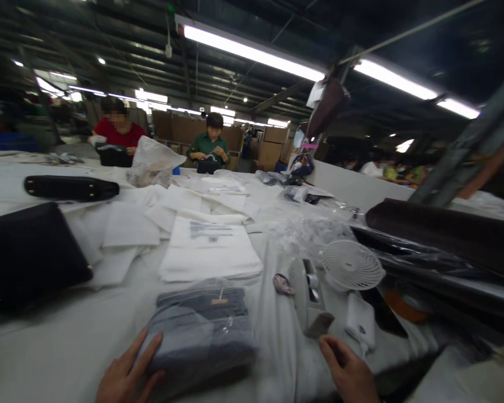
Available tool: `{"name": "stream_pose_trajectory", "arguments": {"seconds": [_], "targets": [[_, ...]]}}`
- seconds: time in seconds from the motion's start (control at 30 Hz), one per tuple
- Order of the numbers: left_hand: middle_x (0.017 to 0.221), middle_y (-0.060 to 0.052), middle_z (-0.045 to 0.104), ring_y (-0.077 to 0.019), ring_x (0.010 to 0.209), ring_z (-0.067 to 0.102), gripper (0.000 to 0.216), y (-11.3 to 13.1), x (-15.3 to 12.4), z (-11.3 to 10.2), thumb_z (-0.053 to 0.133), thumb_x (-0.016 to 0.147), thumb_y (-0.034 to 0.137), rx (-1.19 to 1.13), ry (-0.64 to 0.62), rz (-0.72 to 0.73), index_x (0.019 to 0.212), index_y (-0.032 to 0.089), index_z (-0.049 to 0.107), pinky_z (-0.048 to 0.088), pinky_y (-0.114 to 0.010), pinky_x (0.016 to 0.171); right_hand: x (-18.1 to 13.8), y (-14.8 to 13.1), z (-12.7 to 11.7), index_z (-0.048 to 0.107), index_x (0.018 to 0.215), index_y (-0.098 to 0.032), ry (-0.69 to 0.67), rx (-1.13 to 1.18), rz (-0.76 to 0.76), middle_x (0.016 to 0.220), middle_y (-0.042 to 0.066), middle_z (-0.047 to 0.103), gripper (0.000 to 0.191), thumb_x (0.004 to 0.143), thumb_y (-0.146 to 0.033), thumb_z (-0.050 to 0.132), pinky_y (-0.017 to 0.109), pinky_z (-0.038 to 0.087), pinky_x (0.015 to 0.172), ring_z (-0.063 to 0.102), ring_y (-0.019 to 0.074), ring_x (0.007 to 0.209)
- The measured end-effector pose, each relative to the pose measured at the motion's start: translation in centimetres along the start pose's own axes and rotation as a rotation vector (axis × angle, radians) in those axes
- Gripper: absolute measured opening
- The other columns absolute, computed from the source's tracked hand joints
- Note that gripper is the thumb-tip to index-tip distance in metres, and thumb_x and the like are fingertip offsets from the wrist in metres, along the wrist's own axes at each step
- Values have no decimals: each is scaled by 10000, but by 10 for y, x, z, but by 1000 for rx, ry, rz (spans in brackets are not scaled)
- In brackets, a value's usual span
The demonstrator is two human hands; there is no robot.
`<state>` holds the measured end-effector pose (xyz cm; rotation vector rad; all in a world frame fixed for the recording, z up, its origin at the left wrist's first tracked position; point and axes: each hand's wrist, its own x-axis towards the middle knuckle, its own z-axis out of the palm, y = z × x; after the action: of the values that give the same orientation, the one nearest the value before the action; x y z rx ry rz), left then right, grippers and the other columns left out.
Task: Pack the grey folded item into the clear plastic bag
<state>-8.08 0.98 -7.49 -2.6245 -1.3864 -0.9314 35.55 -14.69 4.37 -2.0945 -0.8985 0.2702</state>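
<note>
— Two hands show in my head view. My left hand (126, 374) lies flat, fingers spread, on the near left corner of the grey folded garment in a clear plastic bag (201, 330).

— And that bag?

— It lies on the white cloth-covered surface (59, 347), just in front of a stack of white folded sheets (210, 252). My right hand (348, 369) is loosely curled, grasping nothing, near the grey tape dispenser (308, 294) beside a small white fan (351, 266).

A grey folded cloth bundle (201, 330) lies in glossy clear plastic wrap on the matt white cloth-covered desk (46, 347), near a smooth white plastic fan (351, 266).
</note>
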Motion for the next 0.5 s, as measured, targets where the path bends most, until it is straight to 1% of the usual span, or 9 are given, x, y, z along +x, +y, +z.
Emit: {"name": "stream_pose_trajectory", "arguments": {"seconds": [0.03, 0.07, 0.17, 0.27, 0.33, 0.4, 0.43, 0.5], "targets": [[1460, -118, 466, -293, 1202, 583, 600, 2, 1, -4, 511, 945, 351, 10, 39, -9, 1482, 383, 247, 566, -479, 923, 2, -19, 4, 701, 748, -241, -67, -17, -102, 761, 56, 746, 418, 660, -627, 564, 358, 552, 708, 697, 264, 738], [1460, -125, 465, -297, 1197, 586, 610, 6, 3, -8, 519, 939, 375, 16, 58, 4, 1485, 366, 247, 576, -486, 905, 3, -40, 9, 693, 741, -245, -139, -28, -216, 743, 46, 734, 391, 696, -613, 567, 340, 543, 691, 684, 243, 709], [1467, -130, 459, -302, 1206, 577, 601, 17, 9, -17, 535, 931, 346, 29, -15, -63, 1476, 345, 282, 562, -530, 917, 6, -108, 32, 674, 725, -242, -412, -30, -546, 703, 29, 701, 330, 809, -539, 554, 306, 514, 668, 639, 196, 664], [1475, -133, 449, -300, 1231, 555, 580, 29, 14, -24, 545, 926, 275, 9, -37, -153, 1459, 337, 325, 523, -571, 960, 1, -177, 57, 675, 750, -221, -703, -42, -808, 741, 22, 704, 256, 872, -403, 543, 280, 488, 707, 630, 170, 712], [1484, -123, 441, -300, 1252, 535, 580, 36, 15, -29, 554, 912, 217, -10, -37, -205, 1443, 341, 355, 491, -599, 989, -2, -216, 76, 692, 794, -209, -941, -106, -930, 774, 9, 711, 188, 874, -307, 553, 251, 470, 709, 625, 147, 731], [1487, -111, 441, -305, 1264, 525, 600, 39, 16, -32, 568, 890, 175, -23, -38, -239, 1429, 352, 375, 463, -631, 1006, -2, -247, 97, 709, 843, -203, -1154, -233, -1027, 777, -4, 714, 159, 866, -254, 560, 226, 454, 678, 613, 126, 709], [1490, -107, 439, -308, 1268, 521, 616, 39, 17, -32, 577, 878, 165, -28, -42, -252, 1427, 360, 377, 448, -646, 1013, -1, -258, 109, 717, 860, -202, -1220, -298, -1065, 773, -8, 717, 149, 857, -249, 576, 218, 448, 665, 610, 121, 697], [1495, -100, 433, -316, 1274, 517, 646, 38, 18, -32, 598, 858, 168, -40, -68, -267, 1425, 383, 372, 429, -672, 1018, 0, -275, 135, 731, 869, -205, -1286, -411, -1129, 758, -12, 723, 133, 828, -264, 620, 214, 435, 643, 609, 118, 675]]}}
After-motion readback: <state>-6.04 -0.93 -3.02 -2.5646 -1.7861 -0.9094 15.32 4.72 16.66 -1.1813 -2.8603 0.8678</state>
